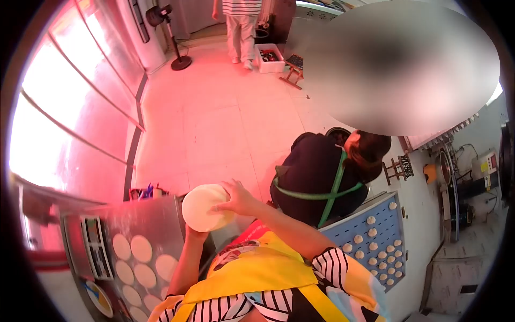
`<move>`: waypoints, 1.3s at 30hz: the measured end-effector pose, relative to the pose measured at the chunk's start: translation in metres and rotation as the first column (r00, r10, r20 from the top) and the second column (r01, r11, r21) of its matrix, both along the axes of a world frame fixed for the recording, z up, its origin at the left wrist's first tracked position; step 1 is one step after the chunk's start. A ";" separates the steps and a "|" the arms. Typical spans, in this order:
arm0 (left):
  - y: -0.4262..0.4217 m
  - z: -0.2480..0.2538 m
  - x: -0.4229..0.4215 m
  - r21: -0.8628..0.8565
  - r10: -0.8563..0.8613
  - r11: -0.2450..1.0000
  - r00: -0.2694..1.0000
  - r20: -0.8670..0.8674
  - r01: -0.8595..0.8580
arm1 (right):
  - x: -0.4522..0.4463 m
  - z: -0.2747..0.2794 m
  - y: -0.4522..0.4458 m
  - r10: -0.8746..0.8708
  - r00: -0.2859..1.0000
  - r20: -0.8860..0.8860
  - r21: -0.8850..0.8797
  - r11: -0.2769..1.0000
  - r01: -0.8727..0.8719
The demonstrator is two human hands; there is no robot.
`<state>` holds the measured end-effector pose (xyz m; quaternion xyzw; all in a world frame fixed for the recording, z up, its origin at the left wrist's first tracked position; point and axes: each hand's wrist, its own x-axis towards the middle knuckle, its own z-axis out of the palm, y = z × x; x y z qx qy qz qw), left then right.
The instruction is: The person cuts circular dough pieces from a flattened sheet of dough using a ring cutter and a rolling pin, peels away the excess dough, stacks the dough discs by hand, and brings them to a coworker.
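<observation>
A flat pale dough round (201,208) is raised above the near edge of the metal table, in front of my yellow apron. My right hand (237,198) grips its right edge, the thumb lying on the face and the fingers at the rim. Below the dough, my left hand (196,234) supports it from underneath, its fingers mostly hidden. Several similar dough rounds (141,249) lie in rows on the metal table (163,214) to my left.
A person in dark clothes with green straps (311,177) crouches ahead on my right. Beside them a blue perforated tray (335,232) bears several small dough balls. A bowl (105,307) and a slotted rack (96,247) sit at far left. Farther off are a standing fan (174,37) and another person (241,27).
</observation>
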<state>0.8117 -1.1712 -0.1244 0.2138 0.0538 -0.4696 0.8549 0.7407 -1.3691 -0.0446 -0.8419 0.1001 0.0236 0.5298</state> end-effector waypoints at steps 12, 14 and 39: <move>-0.257 -0.013 0.270 0.195 -0.176 0.972 0.957 0.229 0.133 | 0.204 -0.046 -0.251 -0.132 0.988 -0.081 0.860 0.491 0.136; -0.306 -0.019 0.313 0.223 -0.282 0.948 0.926 0.252 0.228 | 0.223 -0.039 -0.303 -0.170 0.981 -0.091 0.869 0.467 0.161; -1.121 -0.100 0.130 0.858 -0.676 0.257 -0.551 0.489 0.445 | 0.083 -0.201 -0.752 -0.752 -0.549 -0.365 0.914 -0.402 -0.056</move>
